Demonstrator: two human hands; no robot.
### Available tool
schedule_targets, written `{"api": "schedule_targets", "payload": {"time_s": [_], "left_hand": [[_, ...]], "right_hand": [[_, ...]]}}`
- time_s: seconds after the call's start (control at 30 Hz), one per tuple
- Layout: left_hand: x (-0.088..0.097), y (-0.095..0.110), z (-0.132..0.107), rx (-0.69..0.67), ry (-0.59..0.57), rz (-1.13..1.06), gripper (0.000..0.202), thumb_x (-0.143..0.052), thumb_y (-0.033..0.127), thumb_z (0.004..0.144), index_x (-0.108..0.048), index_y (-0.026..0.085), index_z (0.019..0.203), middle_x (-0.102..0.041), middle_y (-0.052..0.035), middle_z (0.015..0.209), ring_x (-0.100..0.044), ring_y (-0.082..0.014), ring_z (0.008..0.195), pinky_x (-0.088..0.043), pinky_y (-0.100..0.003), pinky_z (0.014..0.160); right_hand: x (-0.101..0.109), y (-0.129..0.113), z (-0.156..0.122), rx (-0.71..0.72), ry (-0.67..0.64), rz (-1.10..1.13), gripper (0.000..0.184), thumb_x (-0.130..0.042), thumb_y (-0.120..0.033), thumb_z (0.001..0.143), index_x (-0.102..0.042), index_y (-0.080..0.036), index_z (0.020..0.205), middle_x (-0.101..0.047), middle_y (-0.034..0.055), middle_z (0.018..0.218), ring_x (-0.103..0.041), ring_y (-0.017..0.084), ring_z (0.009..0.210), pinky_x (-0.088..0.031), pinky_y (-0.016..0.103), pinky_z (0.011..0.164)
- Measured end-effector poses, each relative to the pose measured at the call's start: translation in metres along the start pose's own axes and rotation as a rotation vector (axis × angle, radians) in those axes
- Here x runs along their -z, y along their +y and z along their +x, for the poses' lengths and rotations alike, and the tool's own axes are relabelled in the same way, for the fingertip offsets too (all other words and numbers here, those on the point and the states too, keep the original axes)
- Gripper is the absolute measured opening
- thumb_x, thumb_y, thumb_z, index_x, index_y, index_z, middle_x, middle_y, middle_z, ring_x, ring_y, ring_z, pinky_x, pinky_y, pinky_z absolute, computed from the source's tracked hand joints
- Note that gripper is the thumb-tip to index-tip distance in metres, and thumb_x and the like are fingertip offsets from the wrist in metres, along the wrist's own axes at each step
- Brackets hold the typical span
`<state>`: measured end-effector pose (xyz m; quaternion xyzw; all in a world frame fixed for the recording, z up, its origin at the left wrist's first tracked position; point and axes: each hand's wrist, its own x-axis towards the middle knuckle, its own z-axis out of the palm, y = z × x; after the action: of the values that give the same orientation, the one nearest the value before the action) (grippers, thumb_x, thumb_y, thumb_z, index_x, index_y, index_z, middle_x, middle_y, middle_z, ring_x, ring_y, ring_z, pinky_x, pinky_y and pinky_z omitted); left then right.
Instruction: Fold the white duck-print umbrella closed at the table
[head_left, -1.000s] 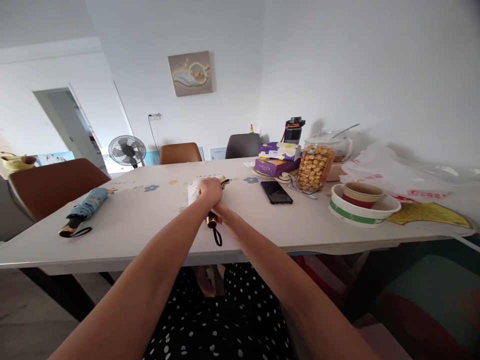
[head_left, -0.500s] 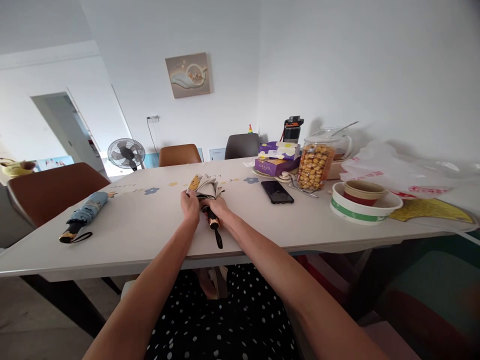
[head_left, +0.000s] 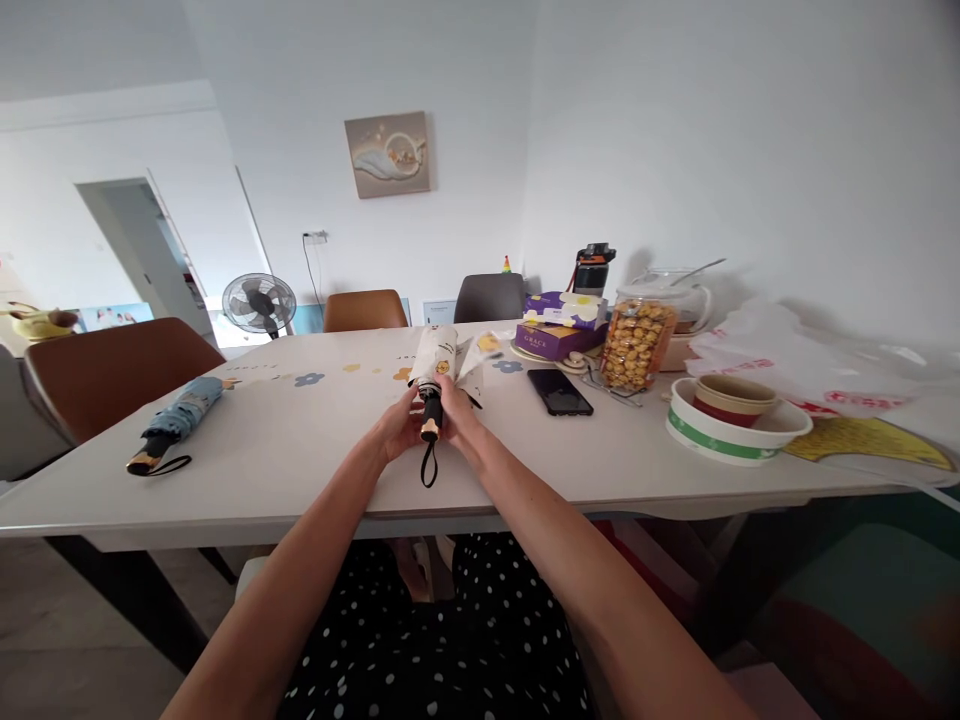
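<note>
A folded cream umbrella point(head_left: 436, 352) with small yellow cartoon prints lies in front of me, its black handle and gold end cap pointing my way. From the cap hangs a black wrist strap. My left hand point(head_left: 401, 425) is closed around the left side near the handle. Gripping the right side where canopy meets handle is my right hand point(head_left: 459, 408), thumb on top of the fabric. One loose canopy flap point(head_left: 484, 348) sticks out to the right. The undersides of both hands' fingers are partly hidden. Off to the left rests a folded blue umbrella point(head_left: 184, 412) with a black handle.
Right of my hands lies a black phone point(head_left: 559, 391). Beyond it stand purple tissue boxes point(head_left: 559, 338), a jar of caramel popcorn point(head_left: 637, 340), a dark bottle point(head_left: 592, 268), a white-green bowl point(head_left: 739, 440) holding a brown one, and a plastic bag point(head_left: 795, 355).
The cream umbrella has turned, so more of its canopy shows lying flat and pointing away. One flap now spreads to the right. Both hands have shifted toward the handle.
</note>
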<state>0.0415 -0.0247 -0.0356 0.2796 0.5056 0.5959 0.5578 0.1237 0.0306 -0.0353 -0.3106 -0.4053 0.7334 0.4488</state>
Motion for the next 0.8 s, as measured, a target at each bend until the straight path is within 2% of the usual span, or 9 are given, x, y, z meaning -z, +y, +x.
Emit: {"api": "schedule_targets", "payload": {"time_s": [0.1, 0.23, 0.37, 0.47, 0.6, 0.7, 0.8], "left_hand": [[0.0, 0.002, 0.006, 0.037, -0.032, -0.053, 0.038, -0.045, 0.051, 0.085, -0.052, 0.014, 0.081, -0.052, -0.0034, 0.061, -0.055, -0.015, 0.051, -0.049, -0.028, 0.051], [-0.01, 0.005, 0.008, 0.084, -0.029, -0.144, 0.046, -0.035, 0.055, 0.087, -0.053, 0.014, 0.081, -0.053, -0.0041, 0.061, -0.057, -0.0171, 0.057, -0.049, -0.028, 0.052], [-0.023, 0.011, 0.001, 0.102, -0.043, -0.136, 0.044, -0.033, 0.053, 0.089, -0.055, 0.014, 0.083, -0.056, -0.0049, 0.062, -0.058, -0.0171, 0.057, -0.045, -0.025, 0.046], [-0.027, 0.016, -0.003, 0.107, -0.007, -0.088, 0.04, -0.036, 0.051, 0.089, -0.054, 0.016, 0.083, -0.054, -0.0029, 0.059, -0.057, -0.0161, 0.054, -0.043, -0.023, 0.042], [-0.024, 0.016, -0.003, 0.063, 0.042, -0.061, 0.036, -0.039, 0.048, 0.089, -0.054, 0.016, 0.083, -0.055, -0.0022, 0.061, -0.058, -0.0152, 0.056, -0.048, -0.024, 0.048], [-0.022, 0.013, -0.001, 0.019, 0.042, -0.071, 0.033, -0.039, 0.044, 0.09, -0.055, 0.016, 0.087, -0.058, -0.0029, 0.065, -0.059, -0.0147, 0.058, -0.05, -0.024, 0.051], [-0.023, 0.01, 0.001, -0.033, 0.123, -0.071, 0.028, -0.042, 0.041, 0.089, -0.054, 0.015, 0.088, -0.058, -0.0026, 0.065, -0.059, -0.0134, 0.055, -0.049, -0.022, 0.05]], "right_hand": [[-0.001, 0.002, -0.003, 0.081, 0.003, -0.058, 0.027, -0.055, -0.042, 0.074, -0.058, -0.016, 0.082, -0.063, 0.0047, 0.072, -0.06, 0.017, 0.061, -0.046, 0.024, 0.049], [-0.003, -0.002, -0.008, 0.209, 0.062, -0.116, 0.029, -0.053, -0.039, 0.075, -0.058, -0.015, 0.092, -0.065, 0.0076, 0.086, -0.062, 0.018, 0.078, -0.05, 0.024, 0.063], [-0.003, -0.005, -0.011, 0.275, 0.087, -0.103, 0.029, -0.051, -0.036, 0.076, -0.058, -0.015, 0.095, -0.065, 0.0085, 0.094, -0.061, 0.017, 0.086, -0.05, 0.023, 0.07], [-0.003, -0.006, -0.013, 0.245, 0.107, -0.074, 0.026, -0.054, -0.035, 0.074, -0.059, -0.014, 0.089, -0.064, 0.0079, 0.089, -0.061, 0.017, 0.079, -0.049, 0.023, 0.065], [-0.005, -0.005, -0.015, 0.177, 0.121, -0.185, 0.024, -0.053, -0.038, 0.074, -0.056, -0.015, 0.072, -0.06, 0.0056, 0.072, -0.057, 0.015, 0.065, -0.045, 0.023, 0.053], [-0.004, -0.004, -0.015, 0.231, 0.092, -0.274, 0.026, -0.051, -0.04, 0.074, -0.054, -0.016, 0.066, -0.057, 0.0043, 0.066, -0.055, 0.015, 0.063, -0.041, 0.022, 0.05], [-0.004, -0.002, -0.015, 0.288, 0.061, -0.356, 0.027, -0.048, -0.04, 0.076, -0.054, -0.016, 0.065, -0.058, 0.0045, 0.066, -0.055, 0.016, 0.065, -0.043, 0.022, 0.053]]}}
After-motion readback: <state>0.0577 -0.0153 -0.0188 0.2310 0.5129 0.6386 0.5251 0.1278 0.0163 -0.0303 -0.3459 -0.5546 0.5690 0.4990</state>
